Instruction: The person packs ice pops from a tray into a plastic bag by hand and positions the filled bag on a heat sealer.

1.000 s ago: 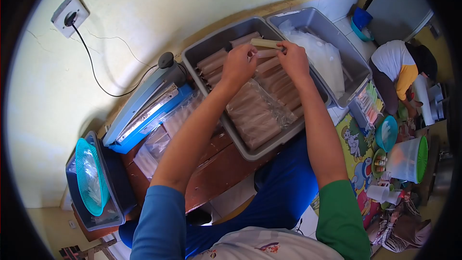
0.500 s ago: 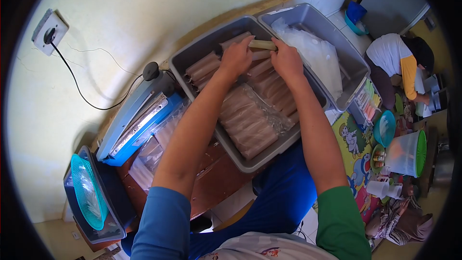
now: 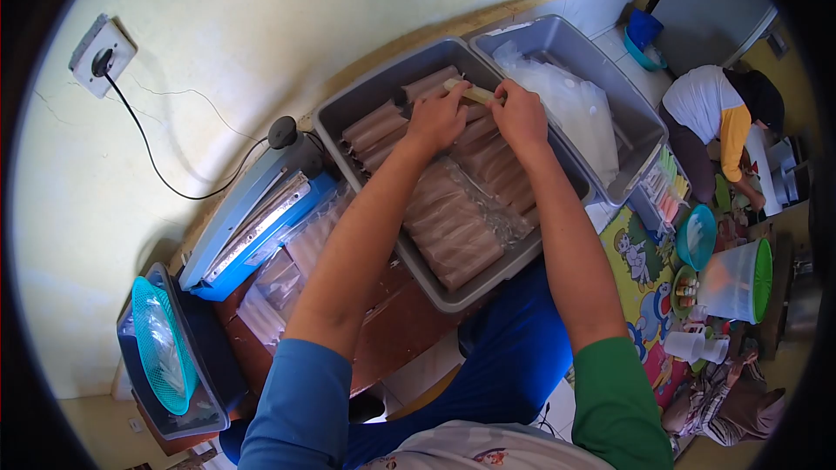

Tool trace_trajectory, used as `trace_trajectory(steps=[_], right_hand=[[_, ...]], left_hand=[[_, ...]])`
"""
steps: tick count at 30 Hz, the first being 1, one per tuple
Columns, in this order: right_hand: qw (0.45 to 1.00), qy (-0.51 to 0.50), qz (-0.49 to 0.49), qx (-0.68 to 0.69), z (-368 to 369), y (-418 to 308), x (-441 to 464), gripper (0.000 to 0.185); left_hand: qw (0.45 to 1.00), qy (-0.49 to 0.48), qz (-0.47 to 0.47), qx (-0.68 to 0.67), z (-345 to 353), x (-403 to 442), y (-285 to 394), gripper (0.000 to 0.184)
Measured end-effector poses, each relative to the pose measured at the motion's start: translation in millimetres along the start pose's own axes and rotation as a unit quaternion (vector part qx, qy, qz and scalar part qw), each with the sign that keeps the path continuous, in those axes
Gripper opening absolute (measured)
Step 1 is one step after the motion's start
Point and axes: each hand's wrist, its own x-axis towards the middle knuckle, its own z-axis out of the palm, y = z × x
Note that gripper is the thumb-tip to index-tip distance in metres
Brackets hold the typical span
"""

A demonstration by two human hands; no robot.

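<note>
A short pale yellow stick-like tube point(image 3: 475, 94) is held between my two hands above the grey tub point(image 3: 448, 300). My left hand point(image 3: 438, 119) is closed around its left part, with the end poking out past the fingers. My right hand point(image 3: 521, 113) pinches its other end. Under my hands the tub holds rows of brownish filled plastic tubes point(image 3: 370, 128). Nearer to me in the tub lies a clear plastic bag of the same tubes point(image 3: 448, 218). What the pale tube contains cannot be made out.
A second grey tub point(image 3: 640, 170) with clear plastic bags point(image 3: 562, 96) adjoins on the right. To the left stand a blue sealing machine point(image 3: 252, 231), bagged tubes point(image 3: 274, 287) and a turquoise basket point(image 3: 161, 348) on a dark bin. A co-worker point(image 3: 710, 113) bends over things at far right.
The pale tube has tilted, its left end now higher and showing beyond my left fingers. My left hand has shifted slightly right and down. The view has moved a little.
</note>
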Motion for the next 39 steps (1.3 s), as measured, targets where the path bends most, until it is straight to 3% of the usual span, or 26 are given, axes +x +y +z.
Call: trace_trajectory(steps=[3,6,10,12,13,15,17,21,23,24,26,29,31,35,39], right_hand=[[0.997,0.058,-0.052,-0.02,11.3,9.8,2.1,0.027],[0.998,0.026,-0.047,-0.012,6.3,8.2,3.0,0.028],[0.992,0.071,-0.102,0.03,-3.4,-10.6,1.6,0.024],[0.951,0.137,-0.21,0.18,-9.0,-20.9,-5.1,0.021],[0.95,0.134,-0.214,0.183,-11.9,-26.0,-8.7,0.021],[0.902,0.107,-0.263,0.324,-15.9,-34.9,-16.4,0.019],[0.886,0.051,-0.258,0.383,-14.6,-41.6,-25.5,0.02],[0.817,-0.036,-0.291,0.497,-16.8,-81.5,-74.9,0.02],[0.817,-0.043,-0.316,0.48,-14.7,-99.6,-106.4,0.022],[0.818,-0.083,-0.372,0.431,-13.1,-107.2,-121.5,0.023],[0.807,-0.13,-0.432,0.381,-5.8,-121.2,-149.4,0.023],[0.809,-0.141,-0.472,0.319,17.5,-135.7,-189.7,0.025],[0.818,-0.231,-0.418,0.321,28.7,-142.7,-213.7,0.023],[0.802,-0.328,-0.399,0.299,50.0,-150.0,-252.4,0.025],[0.797,-0.366,-0.374,0.301,67.2,-146.5,-286.5,0.02]], left_hand=[[1.0,0.013,0.004,-0.026,0.7,-2.9,0.4,0.044],[0.999,0.039,0.025,-0.007,1.0,-5.8,3.1,0.047],[0.993,0.117,0.006,-0.033,-18.3,-8.8,20.7,0.046],[0.989,0.143,-0.015,-0.039,-38.6,-16.8,32.0,0.045],[0.986,0.167,0.003,-0.015,-51.6,-23.6,37.6,0.041],[0.98,0.196,0.012,0.017,-71.8,-41.8,40.4,0.037],[0.959,0.272,0.08,0.013,-88.3,-64.7,38.7,0.032],[0.955,0.287,0.061,-0.043,-118.1,-124.4,39.8,0.029],[0.954,0.235,-0.027,-0.183,-132.4,-162.8,45.9,0.026],[0.953,0.242,-0.034,-0.18,-132.5,-182.5,45.8,0.026],[0.904,0.216,-0.15,-0.337,-129.8,-222.4,40.3,0.022],[0.877,0.172,-0.239,-0.38,-142.4,-282.0,38.5,0.022],[0.848,0.183,-0.267,-0.42,-140.3,-319.4,33.3,0.024],[0.775,0.196,-0.312,-0.513,-142.3,-378.7,36.3,0.028],[0.779,0.183,-0.299,-0.519,-148.1,-419.4,32.4,0.027]])
